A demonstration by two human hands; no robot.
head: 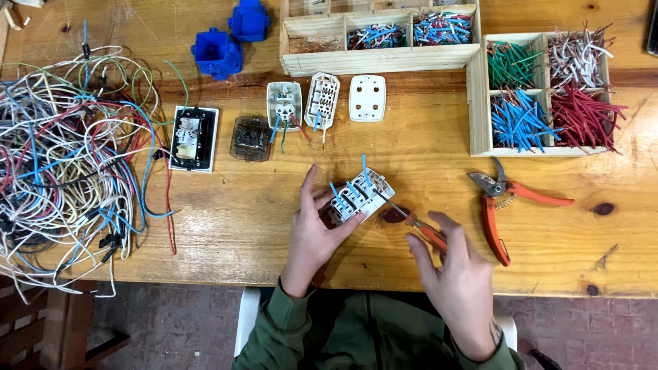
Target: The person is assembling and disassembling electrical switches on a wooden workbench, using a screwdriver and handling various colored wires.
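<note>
Grip, left hand: fingers wrapped around a white switch module, holding it tilted just above the worktop, short blue wire stubs standing up from its terminals. Grip, right hand: pinched on the orange handle of a small screwdriver, whose thin shaft reaches to the module's near edge; whether the tip sits in a screw head cannot be told. Wooden worktop, knotted planks. Large tangle of mixed wires, left side, white, blue, red and green. Two wooden compartment trays: a long one at the back with cut wire pieces, and a square one at the right holding green, white, blue and red lengths in separate compartments. Orange-handled cutters, lying open just right of the hands. Two blue junction boxes, back left. Switch plate with black insert, clear housing, two opened white modules and a blank white cover, in a row behind the hands. Risks, judged: the fine tip could slip off a terminal and jab the left fingers close by; a module held in the air may twist under pressure, loosening the blue stubs; cutter blades lie near the right wrist's path.
</note>
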